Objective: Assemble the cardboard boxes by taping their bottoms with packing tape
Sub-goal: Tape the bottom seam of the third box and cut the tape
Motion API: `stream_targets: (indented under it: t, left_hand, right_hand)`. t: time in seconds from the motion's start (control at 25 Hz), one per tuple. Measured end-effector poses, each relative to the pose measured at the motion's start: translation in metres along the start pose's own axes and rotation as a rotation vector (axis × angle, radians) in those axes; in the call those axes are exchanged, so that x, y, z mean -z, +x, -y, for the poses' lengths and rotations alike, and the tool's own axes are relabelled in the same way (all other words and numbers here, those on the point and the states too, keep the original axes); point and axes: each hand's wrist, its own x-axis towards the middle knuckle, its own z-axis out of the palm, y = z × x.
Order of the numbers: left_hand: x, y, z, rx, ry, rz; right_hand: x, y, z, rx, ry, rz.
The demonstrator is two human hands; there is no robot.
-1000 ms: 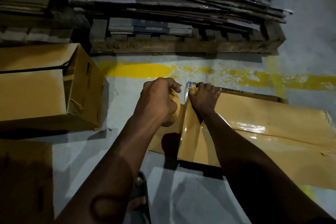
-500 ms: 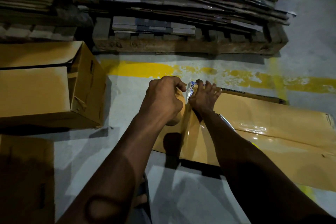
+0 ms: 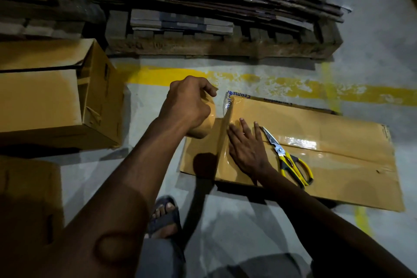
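Left hand [image 3: 188, 108] grips the packing tape roll [image 3: 204, 130], right hand [image 3: 248, 149] presses flat on the cardboard box [image 3: 338, 178]; a skewed pull could wrinkle the tape strip [image 3: 223, 142].

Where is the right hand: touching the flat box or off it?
Touching. The head view shows the right hand palm-down, fingers spread, pressed on the flat box over its taped surface.

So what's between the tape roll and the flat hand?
A strip of tape, over the cardboard box, separates the tape roll from the right hand; head view.
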Motion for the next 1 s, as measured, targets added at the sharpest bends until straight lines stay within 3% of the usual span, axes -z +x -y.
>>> stream_targets:
  t: [0.28,0.4,0.6,0.72,0.84,1.0]
  left_hand:
    - [-0.002,-0.006,-0.006,-0.005,0.01,0.008]
    - [-0.001,-0.006,-0.008,-0.018,0.01,0.011]
    - [0.0,-0.005,-0.01,-0.014,0.018,0.017]
    - [-0.003,-0.003,-0.012,-0.049,0.006,0.014]
    - [-0.006,-0.004,-0.014,-0.049,0.02,0.017]
    - [-0.007,-0.008,-0.015,-0.036,0.006,0.027]
  right_hand:
    - [0.009,0.025,0.003,0.123,-0.188,0.269]
    - [0.02,0.043,0.015,0.187,-0.154,0.383]
    - [0.024,0.009,0.004,0.371,0.008,0.225]
    - [0.011,-0.024,0.0,0.498,-0.009,0.279]
    - [0.013,-0.018,0.01,0.477,-0.034,0.375]
    - [0.015,-0.034,0.022,0.393,0.004,0.259]
